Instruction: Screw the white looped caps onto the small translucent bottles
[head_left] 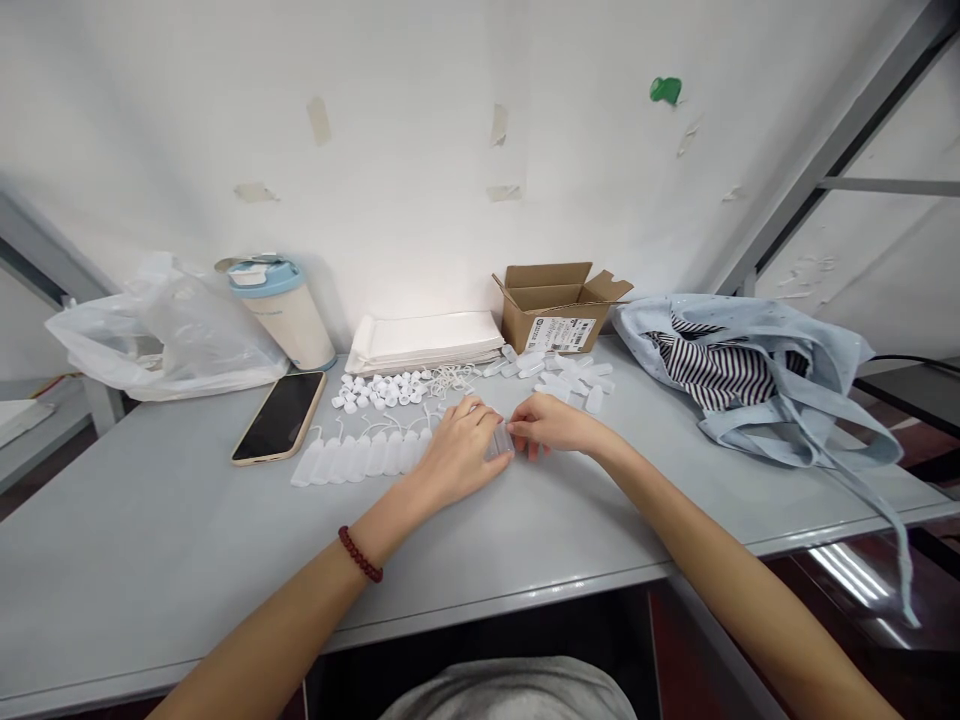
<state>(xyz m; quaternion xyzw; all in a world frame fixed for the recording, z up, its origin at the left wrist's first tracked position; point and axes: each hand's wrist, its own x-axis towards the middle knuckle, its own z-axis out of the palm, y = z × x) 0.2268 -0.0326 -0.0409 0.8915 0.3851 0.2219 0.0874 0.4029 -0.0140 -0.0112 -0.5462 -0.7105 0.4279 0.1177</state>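
Near the middle of the grey table (pixel 570 520), my left hand (pixel 463 450) curves over some clear plastic pieces (pixel 501 441). My right hand (pixel 547 422) meets them from the right, its fingers bent and pressed together at their edge. Left of my left hand lies a row of flat translucent pieces (pixel 360 456) with white strings at their tops. Behind the row are a heap of small white caps (pixel 382 388) and a bundle of white strings (pixel 450 378). Loose clear pieces (pixel 574 378) are scattered behind my right hand.
An open cardboard box (pixel 559 310) and a stack of white sheets (pixel 427 340) stand at the back. On the left are a phone (pixel 279 418), a tumbler (pixel 289 315) and a plastic bag (pixel 172 335). A light blue cloth bag (pixel 750 370) lies on the right.
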